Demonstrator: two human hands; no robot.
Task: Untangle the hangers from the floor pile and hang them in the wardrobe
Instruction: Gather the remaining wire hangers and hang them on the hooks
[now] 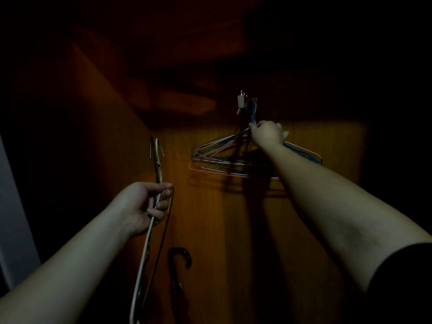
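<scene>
Darkness swallowed the wardrobe's upper corners and its right side; nothing there could be read. The hooks of the hanging wire hangers (233, 157) bunched at a small wall hook (251, 106), too dim and tangled to count. The right hand (267, 134) covered their necks, its fingers out of sight behind it. The two hangers (149, 220) in the left hand (145, 206) ran off the bottom edge. The umbrella (178, 260) showed only its curved handle; the rest sank into shadow.
</scene>
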